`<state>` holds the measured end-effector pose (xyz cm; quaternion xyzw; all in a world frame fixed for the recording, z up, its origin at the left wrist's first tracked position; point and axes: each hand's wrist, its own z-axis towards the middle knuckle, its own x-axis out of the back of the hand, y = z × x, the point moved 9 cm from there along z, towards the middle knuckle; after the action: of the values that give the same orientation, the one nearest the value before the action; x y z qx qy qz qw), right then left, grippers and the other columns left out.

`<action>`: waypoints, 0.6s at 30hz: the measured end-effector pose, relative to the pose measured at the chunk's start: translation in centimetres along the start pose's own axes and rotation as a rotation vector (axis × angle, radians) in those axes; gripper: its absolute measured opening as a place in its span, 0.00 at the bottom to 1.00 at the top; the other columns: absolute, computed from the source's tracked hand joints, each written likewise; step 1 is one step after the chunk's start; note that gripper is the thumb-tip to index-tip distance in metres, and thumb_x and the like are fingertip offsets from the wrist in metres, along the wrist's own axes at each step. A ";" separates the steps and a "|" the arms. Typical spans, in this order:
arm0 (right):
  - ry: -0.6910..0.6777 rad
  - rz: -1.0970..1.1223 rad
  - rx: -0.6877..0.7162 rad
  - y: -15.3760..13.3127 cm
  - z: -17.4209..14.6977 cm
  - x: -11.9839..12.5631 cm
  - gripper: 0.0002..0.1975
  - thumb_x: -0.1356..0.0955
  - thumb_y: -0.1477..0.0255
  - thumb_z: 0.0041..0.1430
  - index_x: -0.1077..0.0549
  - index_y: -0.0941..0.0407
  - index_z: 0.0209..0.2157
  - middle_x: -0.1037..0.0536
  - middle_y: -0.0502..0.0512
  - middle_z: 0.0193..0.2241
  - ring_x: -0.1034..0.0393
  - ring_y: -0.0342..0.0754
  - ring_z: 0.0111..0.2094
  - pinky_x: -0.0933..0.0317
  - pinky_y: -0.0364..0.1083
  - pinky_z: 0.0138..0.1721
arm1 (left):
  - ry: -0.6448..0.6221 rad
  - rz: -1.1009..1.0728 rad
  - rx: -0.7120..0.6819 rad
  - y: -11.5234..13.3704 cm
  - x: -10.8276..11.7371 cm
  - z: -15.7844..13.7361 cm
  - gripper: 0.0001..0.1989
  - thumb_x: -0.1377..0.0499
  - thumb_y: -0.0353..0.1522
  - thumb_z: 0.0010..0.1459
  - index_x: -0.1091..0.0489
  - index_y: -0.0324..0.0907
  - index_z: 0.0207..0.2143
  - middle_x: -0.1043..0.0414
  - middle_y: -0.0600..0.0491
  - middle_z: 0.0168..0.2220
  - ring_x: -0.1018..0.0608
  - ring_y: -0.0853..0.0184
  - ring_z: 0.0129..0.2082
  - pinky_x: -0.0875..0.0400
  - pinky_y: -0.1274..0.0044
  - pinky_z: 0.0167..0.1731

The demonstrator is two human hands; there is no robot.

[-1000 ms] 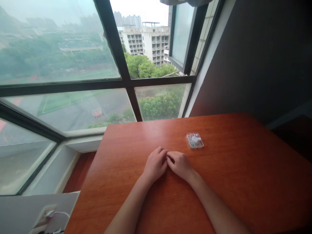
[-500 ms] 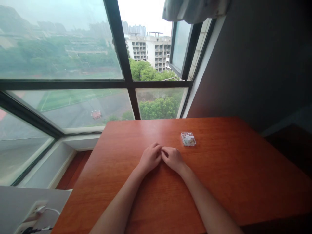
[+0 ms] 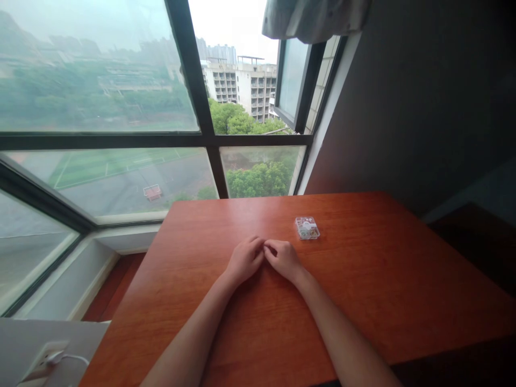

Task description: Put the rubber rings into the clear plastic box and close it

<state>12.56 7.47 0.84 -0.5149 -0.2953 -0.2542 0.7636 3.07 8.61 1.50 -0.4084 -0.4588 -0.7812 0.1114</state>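
Observation:
My left hand [image 3: 245, 259] and my right hand [image 3: 282, 259] meet over the middle of the table, fingertips touching. The fingers of both are curled and pinched together. Whatever may be between them is hidden or too small to name. Beyond my right hand, a little to its right, a small clear plastic box [image 3: 307, 228] lies flat on the table. It is divided into compartments with small pieces inside, and a white patch shows on its top. Neither hand touches it.
The reddish-brown wooden table [image 3: 363, 279] reaches to dark-framed windows [image 3: 258, 141], one pane swung outward. A grey wall [image 3: 387, 107] rises on the right. At the lower left, a wall socket [image 3: 44, 361] holds a white plug and cable.
The view has shifted slightly, so the box, table and window appear a little further left. My hands stay together at the same spot on the table; the box has not moved.

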 end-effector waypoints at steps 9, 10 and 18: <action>-0.014 -0.051 0.005 0.0 -0.2 -0.1 0.09 0.37 0.74 0.61 0.24 0.54 0.34 0.20 0.52 0.31 0.27 0.46 0.33 0.40 0.41 0.36 | 0.006 -0.028 -0.009 -0.2 -0.1 0.0 0.10 0.49 0.25 0.56 0.31 0.42 0.38 0.30 0.51 0.37 0.28 0.66 0.37 0.34 0.76 0.38; -0.016 -0.053 0.004 0.0 -0.2 -0.2 0.09 0.37 0.74 0.61 0.25 0.53 0.34 0.20 0.52 0.32 0.27 0.46 0.33 0.40 0.41 0.37 | 0.006 -0.029 -0.011 -0.2 -0.1 0.0 0.11 0.49 0.25 0.56 0.31 0.42 0.38 0.30 0.51 0.38 0.28 0.66 0.37 0.34 0.76 0.39; -0.040 -0.094 0.005 -0.2 -0.5 0.0 0.10 0.37 0.75 0.60 0.25 0.52 0.37 0.19 0.52 0.35 0.26 0.47 0.37 0.40 0.41 0.38 | 0.003 -0.026 -0.024 -0.1 -0.1 0.0 0.12 0.50 0.25 0.56 0.31 0.42 0.39 0.30 0.50 0.38 0.28 0.64 0.39 0.34 0.75 0.40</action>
<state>12.53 6.95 0.80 -0.5034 -0.3350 -0.2790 0.7460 3.09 8.59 1.37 -0.4022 -0.4546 -0.7887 0.0969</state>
